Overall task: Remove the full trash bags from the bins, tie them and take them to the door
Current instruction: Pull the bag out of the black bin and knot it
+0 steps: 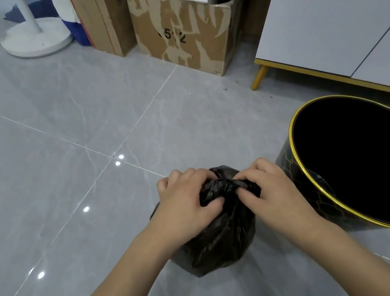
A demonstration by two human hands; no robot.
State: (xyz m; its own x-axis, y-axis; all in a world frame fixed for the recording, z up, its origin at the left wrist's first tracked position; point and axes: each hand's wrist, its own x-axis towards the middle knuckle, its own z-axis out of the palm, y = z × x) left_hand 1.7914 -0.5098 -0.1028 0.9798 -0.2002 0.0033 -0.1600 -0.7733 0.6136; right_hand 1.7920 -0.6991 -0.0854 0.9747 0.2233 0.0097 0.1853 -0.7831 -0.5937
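A small black trash bag (220, 244) sits on the grey tiled floor just in front of me, its top gathered into a twisted bunch. My left hand (185, 206) grips the left side of that bunch. My right hand (270, 189) pinches the right side, fingers curled into the plastic. Both hands meet over the bag's neck. Right of the bag stands a black round bin (292, 162) with a gold rim; its inside looks dark, with no liner visible.
A white cabinet (335, 8) on gold legs stands at the right, behind the bin. Worn cardboard boxes (177, 34) stuffed with items line the far wall. A white round fan base (36, 40) rests at the far left. Grey tiled floor (59, 144) stretches to the left.
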